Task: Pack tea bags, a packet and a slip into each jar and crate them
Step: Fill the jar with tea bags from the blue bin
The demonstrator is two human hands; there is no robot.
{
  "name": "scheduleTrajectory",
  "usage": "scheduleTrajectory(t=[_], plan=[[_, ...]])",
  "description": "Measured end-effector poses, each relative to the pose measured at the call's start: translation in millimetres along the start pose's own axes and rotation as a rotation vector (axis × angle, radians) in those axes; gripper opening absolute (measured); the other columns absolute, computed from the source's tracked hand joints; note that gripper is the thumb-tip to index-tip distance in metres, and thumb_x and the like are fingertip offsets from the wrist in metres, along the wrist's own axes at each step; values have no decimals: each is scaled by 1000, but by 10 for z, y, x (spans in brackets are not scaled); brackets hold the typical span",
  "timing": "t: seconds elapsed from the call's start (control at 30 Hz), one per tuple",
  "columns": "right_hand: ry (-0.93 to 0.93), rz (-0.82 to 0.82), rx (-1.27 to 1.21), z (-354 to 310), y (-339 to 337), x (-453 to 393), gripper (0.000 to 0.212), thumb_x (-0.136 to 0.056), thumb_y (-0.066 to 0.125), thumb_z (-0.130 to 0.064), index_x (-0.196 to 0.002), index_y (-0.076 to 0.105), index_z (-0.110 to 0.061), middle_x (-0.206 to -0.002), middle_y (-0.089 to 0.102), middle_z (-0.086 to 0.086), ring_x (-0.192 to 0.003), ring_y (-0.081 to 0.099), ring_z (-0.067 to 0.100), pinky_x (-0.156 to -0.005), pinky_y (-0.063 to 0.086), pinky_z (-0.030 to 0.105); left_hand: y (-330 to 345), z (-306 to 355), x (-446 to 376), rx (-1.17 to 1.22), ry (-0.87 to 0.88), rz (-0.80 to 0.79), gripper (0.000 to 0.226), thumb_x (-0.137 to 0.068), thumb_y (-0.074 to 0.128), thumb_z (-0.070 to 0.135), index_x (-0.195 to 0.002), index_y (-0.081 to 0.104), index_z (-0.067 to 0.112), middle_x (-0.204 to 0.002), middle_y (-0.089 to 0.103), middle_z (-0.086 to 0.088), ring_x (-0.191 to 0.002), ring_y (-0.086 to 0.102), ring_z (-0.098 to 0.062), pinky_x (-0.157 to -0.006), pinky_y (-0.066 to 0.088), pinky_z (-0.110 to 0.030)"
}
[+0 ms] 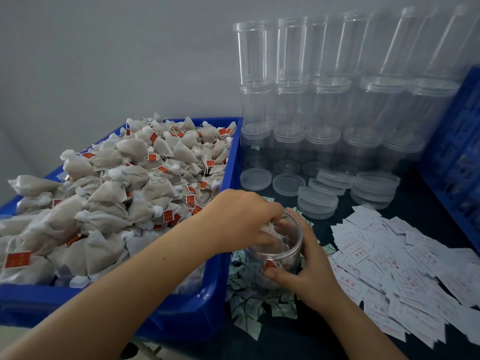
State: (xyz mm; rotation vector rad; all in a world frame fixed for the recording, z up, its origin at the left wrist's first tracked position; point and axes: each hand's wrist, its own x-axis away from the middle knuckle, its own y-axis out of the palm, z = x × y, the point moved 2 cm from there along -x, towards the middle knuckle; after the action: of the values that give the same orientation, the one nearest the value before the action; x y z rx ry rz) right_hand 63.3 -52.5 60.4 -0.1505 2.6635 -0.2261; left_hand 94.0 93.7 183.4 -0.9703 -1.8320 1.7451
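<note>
At the near centre of the dark surface point(324, 341), a clear cylindrical jar point(281, 253) stands upright with its mouth open, just right of the blue bin point(228, 193). The jar wall is transparent and smooth; pale tea bag material and one red tag show through its lower part. The right hand point(309, 268) wraps the jar's right side, thumb across the front wall near the red tag, fingers curled behind. The left hand point(244, 219) is over the jar mouth with fingers bent down inside, pinching a white tea bag point(270, 229) at the rim.

The blue bin is heaped with tea bags point(124, 188): greyish-white pouches with gathered tops, strings and small red tags. Green-and-white packets point(249, 305) lie scattered on the surface around and beneath the jar's base. White slips point(405, 276) with red print spread in a loose pile to the right. Behind, empty clear jars point(324, 100) are stacked in rows against the wall, with clear lids point(317, 201) lying in front of them, some stacked. A blue crate point(457, 152) stands at the right edge.
</note>
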Motion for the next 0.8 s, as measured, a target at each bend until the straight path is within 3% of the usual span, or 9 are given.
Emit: scheduleTrajectory(t=[0.07, 0.17, 0.3, 0.37, 0.6, 0.7, 0.8], plan=[[10, 8, 8, -10, -4, -2, 92, -61, 84, -39, -135, 36, -66, -130, 54, -32, -123, 52, -7, -91, 42, 4, 8, -7, 4, 28, 6, -8, 35, -88, 54, 54, -110, 54, 26, -93, 64, 9, -78, 54, -9, -71, 51, -31], [29, 6, 9, -17, -14, -4, 94, -60, 84, -41, -136, 35, -66, -131, 54, -31, -125, 52, -4, -92, 42, 6, 17, -9, 1, 43, 21, -8, 34, -88, 55, 53, -109, 55, 26, -94, 65, 10, -80, 57, -9, -70, 51, -30], [41, -16, 1, 17, -21, 12, 97, -61, 85, -42, -146, 40, -31, -136, 52, -26, -128, 53, 3, -94, 44, 9, 17, -23, 4, 80, 43, 17, 34, -87, 55, 53, -106, 58, 25, -91, 65, 10, -74, 52, -6, -67, 49, -27], [43, -21, -5, 10, -26, 13, 97, -62, 85, -42, -146, 40, -24, -136, 52, -26, -127, 53, 2, -94, 44, 9, 23, -31, 16, 95, 51, 32, 33, -88, 55, 53, -105, 60, 25, -90, 65, 10, -76, 56, -7, -65, 48, -27], [25, -10, -24, -50, -15, 22, 93, -62, 82, -46, -143, 38, -35, -135, 51, -33, -124, 52, -6, -92, 42, 5, -10, -41, 35, 204, 92, 84, 20, -93, 56, 38, -98, 66, 21, -85, 65, 8, -74, 57, -6, -67, 49, -25], [34, 11, -25, -43, -22, 36, 93, -59, 82, -50, -141, 40, -44, -133, 52, -33, -122, 52, -7, -88, 44, 4, -77, -108, 57, 310, 53, 191, 16, -92, 59, 31, -97, 68, 18, -84, 67, 7, -73, 56, -1, -68, 48, -16], [41, 25, -8, -47, -18, 41, 89, -56, 83, -53, -135, 42, -58, -132, 54, -30, -122, 53, -7, -87, 49, 14, -138, -282, 99, 340, -85, 349, 15, -93, 59, 25, -98, 66, 14, -85, 68, 3, -74, 60, -8, -70, 53, -25]])
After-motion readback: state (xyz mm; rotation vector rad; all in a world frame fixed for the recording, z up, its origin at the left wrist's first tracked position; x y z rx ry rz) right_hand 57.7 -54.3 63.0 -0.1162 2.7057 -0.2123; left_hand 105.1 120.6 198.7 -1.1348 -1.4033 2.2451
